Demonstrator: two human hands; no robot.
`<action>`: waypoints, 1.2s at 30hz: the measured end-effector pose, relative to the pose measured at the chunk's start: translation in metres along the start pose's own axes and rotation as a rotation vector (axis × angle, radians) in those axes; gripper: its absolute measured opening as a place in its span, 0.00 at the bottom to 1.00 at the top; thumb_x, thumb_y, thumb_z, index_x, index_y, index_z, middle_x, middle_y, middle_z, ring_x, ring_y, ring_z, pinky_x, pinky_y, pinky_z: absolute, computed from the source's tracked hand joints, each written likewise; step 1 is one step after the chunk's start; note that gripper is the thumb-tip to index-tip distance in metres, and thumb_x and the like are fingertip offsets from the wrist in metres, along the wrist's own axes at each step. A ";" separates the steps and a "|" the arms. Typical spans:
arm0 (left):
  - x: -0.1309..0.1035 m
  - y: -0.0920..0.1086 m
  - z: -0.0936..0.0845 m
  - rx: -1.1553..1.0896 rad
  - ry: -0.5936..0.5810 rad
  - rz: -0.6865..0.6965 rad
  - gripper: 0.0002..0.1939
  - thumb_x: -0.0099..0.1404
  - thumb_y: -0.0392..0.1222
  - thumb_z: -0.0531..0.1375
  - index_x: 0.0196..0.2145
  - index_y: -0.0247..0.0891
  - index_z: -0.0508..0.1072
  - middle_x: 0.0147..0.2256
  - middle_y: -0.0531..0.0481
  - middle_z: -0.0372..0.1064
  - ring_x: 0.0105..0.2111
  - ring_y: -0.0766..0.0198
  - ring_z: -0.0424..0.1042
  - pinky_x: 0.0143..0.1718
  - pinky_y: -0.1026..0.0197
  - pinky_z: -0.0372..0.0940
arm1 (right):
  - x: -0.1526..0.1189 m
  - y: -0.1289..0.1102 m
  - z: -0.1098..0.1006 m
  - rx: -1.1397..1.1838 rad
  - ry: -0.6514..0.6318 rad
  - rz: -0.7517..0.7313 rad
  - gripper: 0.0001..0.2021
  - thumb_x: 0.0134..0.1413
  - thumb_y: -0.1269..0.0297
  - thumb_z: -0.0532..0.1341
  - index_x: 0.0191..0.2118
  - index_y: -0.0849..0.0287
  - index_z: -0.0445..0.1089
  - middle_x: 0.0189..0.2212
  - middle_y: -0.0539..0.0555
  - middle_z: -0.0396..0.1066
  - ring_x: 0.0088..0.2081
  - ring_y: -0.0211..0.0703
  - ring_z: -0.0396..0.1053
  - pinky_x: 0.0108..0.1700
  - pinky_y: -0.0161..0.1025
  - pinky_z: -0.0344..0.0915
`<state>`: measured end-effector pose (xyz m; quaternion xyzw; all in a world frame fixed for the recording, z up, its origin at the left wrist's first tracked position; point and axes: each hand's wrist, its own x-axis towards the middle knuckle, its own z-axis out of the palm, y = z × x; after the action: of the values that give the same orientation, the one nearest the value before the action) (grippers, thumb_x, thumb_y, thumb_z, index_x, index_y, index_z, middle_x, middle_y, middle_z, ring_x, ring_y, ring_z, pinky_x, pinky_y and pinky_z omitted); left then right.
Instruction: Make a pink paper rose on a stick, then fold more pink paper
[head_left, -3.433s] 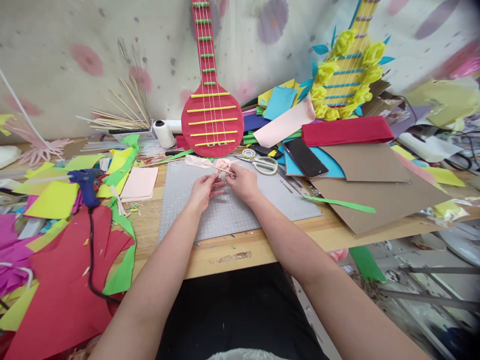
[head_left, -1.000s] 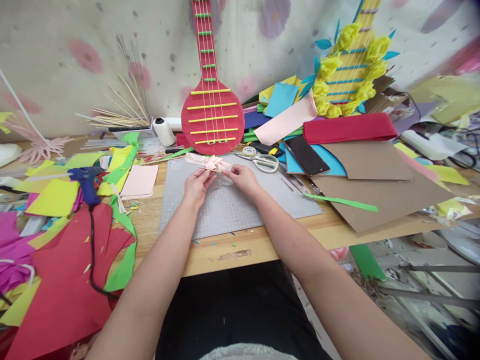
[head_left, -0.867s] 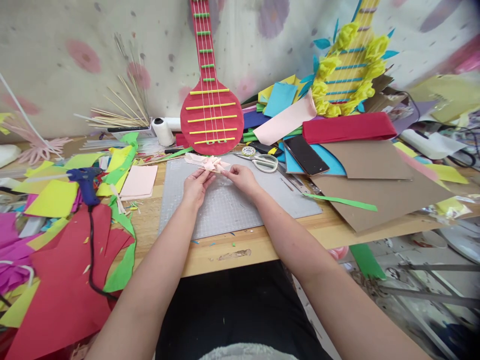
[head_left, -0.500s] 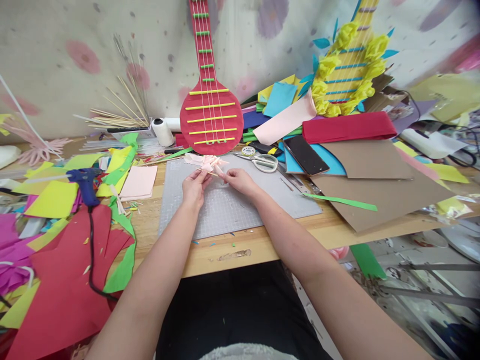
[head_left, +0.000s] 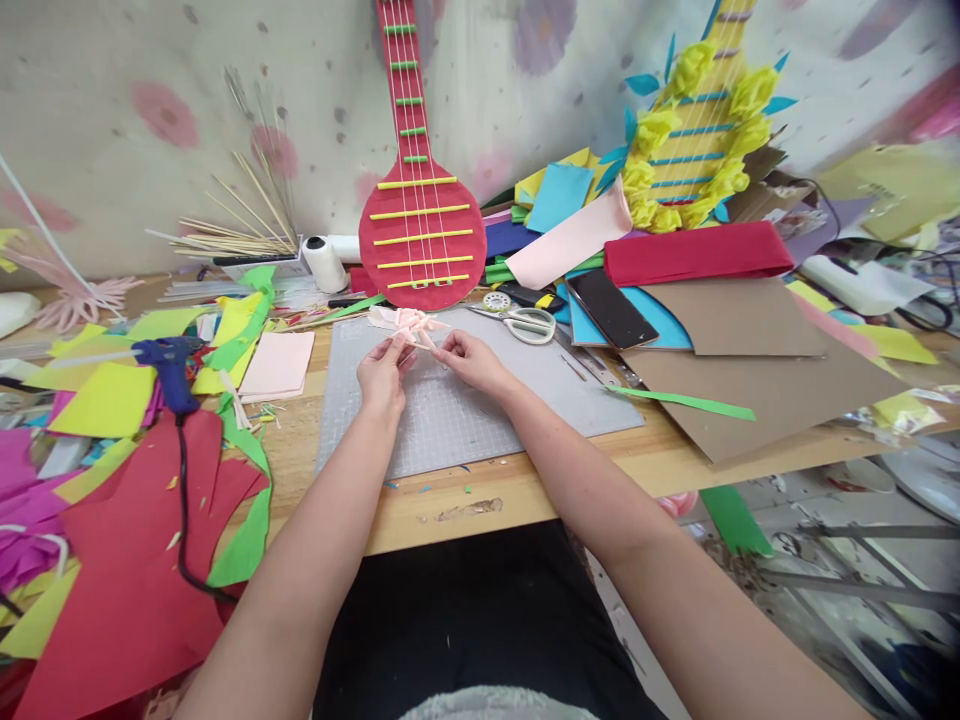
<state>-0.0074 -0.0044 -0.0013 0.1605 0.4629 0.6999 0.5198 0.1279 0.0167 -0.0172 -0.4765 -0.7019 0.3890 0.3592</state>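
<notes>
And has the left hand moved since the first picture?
Yes: the left hand has shifted a little to the left, nearer the left edge of the grey cutting mat.

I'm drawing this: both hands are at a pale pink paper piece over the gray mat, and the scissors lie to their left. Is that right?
Not quite: the head view shows the scissors to the right of the left hand and right hand. Both are indeed at the pale pink paper piece, over the gray mat.
</notes>
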 end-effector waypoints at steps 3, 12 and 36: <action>-0.002 0.002 0.001 -0.019 0.008 -0.015 0.04 0.54 0.31 0.61 0.24 0.33 0.69 0.22 0.54 0.69 0.22 0.73 0.69 0.28 0.70 0.64 | 0.000 -0.001 0.002 0.014 -0.008 0.014 0.13 0.48 0.53 0.57 0.27 0.59 0.59 0.18 0.43 0.57 0.22 0.31 0.53 0.26 0.31 0.48; 0.001 0.003 0.000 -0.043 -0.011 -0.038 0.06 0.53 0.34 0.63 0.24 0.35 0.67 0.22 0.56 0.68 0.21 0.75 0.67 0.30 0.69 0.64 | -0.005 -0.009 0.004 -0.029 -0.081 0.022 0.15 0.52 0.54 0.52 0.23 0.59 0.59 0.18 0.45 0.59 0.23 0.32 0.55 0.27 0.32 0.50; 0.009 -0.002 -0.003 -0.108 -0.058 -0.076 0.02 0.55 0.34 0.62 0.28 0.34 0.70 0.24 0.53 0.70 0.25 0.74 0.70 0.34 0.70 0.66 | -0.004 -0.006 0.006 0.076 -0.106 -0.008 0.12 0.49 0.54 0.56 0.26 0.58 0.58 0.16 0.42 0.55 0.20 0.31 0.53 0.25 0.31 0.50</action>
<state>-0.0115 0.0018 -0.0068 0.1346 0.4151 0.6986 0.5671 0.1217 0.0104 -0.0152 -0.4385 -0.7065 0.4385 0.3410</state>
